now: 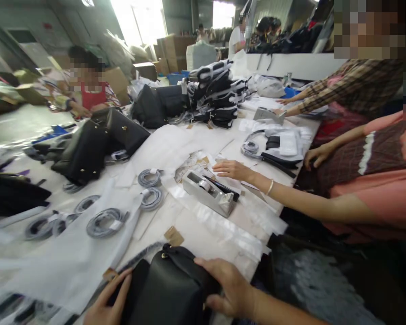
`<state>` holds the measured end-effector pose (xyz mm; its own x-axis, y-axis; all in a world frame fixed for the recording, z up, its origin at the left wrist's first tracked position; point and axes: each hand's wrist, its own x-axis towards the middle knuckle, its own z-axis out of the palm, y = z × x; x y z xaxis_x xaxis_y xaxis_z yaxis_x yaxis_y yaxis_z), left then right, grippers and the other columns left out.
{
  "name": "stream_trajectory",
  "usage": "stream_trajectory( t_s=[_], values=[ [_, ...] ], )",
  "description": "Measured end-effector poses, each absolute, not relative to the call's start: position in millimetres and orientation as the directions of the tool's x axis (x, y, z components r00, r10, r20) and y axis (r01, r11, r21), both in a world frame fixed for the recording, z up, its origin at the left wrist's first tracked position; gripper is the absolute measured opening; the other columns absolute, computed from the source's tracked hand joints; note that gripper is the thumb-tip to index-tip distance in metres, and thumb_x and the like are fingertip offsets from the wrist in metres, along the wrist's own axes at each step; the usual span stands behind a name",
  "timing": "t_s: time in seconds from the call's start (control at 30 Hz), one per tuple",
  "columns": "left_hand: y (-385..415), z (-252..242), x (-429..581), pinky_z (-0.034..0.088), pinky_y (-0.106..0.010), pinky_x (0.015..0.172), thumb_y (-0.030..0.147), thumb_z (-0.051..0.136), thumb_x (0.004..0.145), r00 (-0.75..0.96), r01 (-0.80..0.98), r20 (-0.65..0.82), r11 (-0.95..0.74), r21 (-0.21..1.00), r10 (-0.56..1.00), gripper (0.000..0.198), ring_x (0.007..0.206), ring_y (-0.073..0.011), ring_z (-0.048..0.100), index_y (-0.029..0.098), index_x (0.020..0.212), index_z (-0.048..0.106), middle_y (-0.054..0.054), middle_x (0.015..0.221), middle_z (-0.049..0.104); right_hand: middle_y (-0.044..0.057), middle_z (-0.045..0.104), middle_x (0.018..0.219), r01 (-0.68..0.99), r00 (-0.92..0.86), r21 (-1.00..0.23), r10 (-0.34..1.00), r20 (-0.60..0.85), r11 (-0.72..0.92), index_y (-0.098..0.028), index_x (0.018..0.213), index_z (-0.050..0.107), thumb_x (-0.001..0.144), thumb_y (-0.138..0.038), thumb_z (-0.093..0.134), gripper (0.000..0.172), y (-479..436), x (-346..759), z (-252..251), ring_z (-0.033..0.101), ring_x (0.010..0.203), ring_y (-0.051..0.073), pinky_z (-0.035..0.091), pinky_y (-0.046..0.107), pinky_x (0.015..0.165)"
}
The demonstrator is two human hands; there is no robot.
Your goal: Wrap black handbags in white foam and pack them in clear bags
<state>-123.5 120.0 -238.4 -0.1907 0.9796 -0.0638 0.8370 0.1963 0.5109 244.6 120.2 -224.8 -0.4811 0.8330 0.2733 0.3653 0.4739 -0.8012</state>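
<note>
A black leather handbag (171, 289) stands at the near edge of the table, right in front of me. My right hand (228, 289) is wrapped over its top right side, fingers curled round the bag. My left hand (106, 302) rests on the bag's left side with fingers stretched along it, touching a small brown tag (108, 273). White wrapping paper (71, 257) lies just left of the bag, with coiled grey straps (103, 222) on it.
A co-worker's hand (232, 170) reaches from the right beside a grey tape dispenser (209, 192). More black bags (91, 149) and a stack of wrapped items (219, 92) lie farther back. Other people sit at the table's left and right sides.
</note>
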Motion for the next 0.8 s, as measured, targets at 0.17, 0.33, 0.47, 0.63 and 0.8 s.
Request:
stream_trajectory(
  t_s=[0.17,0.33,0.47,0.63,0.8],
  values=[
    [116.9,-177.4,-102.9,0.051,-0.046,0.102,0.061,0.051,0.086,-0.08,0.749,-0.109,0.132,0.649,0.991,0.06,0.116,-0.0304,0.065,0.018,0.125,0.067,-0.01,0.125,0.07,0.016,0.064,0.131,0.405,-0.511,-0.783,0.827,0.234,0.472,-0.015,0.148,0.042,0.097,-0.051,0.047,0.063,116.7,246.7,-201.8,0.062,0.12,0.027,0.05,0.043,0.103],
    [47.5,-131.7,-103.1,0.032,-0.048,0.117,0.058,0.056,0.085,-0.236,0.807,0.061,0.16,0.569,0.97,0.062,0.14,-0.0307,0.044,0.021,0.134,0.06,-0.011,0.148,0.052,0.016,0.036,0.157,0.486,-0.556,-0.566,0.735,0.388,0.666,-0.021,0.153,0.035,0.092,-0.045,0.063,0.072,117.7,249.8,-165.4,0.037,0.144,0.031,0.036,0.052,0.116],
    [-21.1,-127.9,-59.3,0.033,-0.044,0.117,0.052,0.045,0.096,-0.225,0.826,0.168,0.097,0.556,0.96,0.051,0.139,-0.023,0.046,0.026,0.139,0.054,-0.008,0.148,0.053,0.013,0.035,0.159,0.321,-0.772,-0.379,0.472,0.426,0.868,-0.025,0.151,0.04,0.084,-0.044,0.074,0.077,131.9,236.5,-142.4,0.026,0.149,0.033,0.028,0.057,0.119],
    [-69.6,-143.0,-16.2,0.03,-0.06,0.115,0.057,0.057,0.089,-0.134,0.944,0.205,0.062,0.323,0.97,0.065,0.142,-0.0333,0.039,0.028,0.146,0.045,-0.013,0.154,0.044,0.014,0.052,0.145,0.277,-0.828,-0.429,0.44,0.347,0.86,-0.023,0.142,0.052,0.079,-0.042,0.079,0.072,134.9,230.6,-141.3,0.047,0.135,0.03,0.042,0.049,0.112],
    [-80.9,-139.4,-18.1,0.034,-0.059,0.113,0.059,0.063,0.084,-0.078,0.977,0.194,0.036,0.21,0.978,0.076,0.142,-0.035,0.039,0.028,0.149,0.04,-0.015,0.155,0.042,0.014,0.06,0.136,0.39,-0.806,-0.332,0.492,0.329,0.859,-0.022,0.14,0.055,0.084,-0.044,0.073,0.063,105.8,249.5,-127.4,0.056,0.123,0.032,0.047,0.052,0.105]
  ],
)
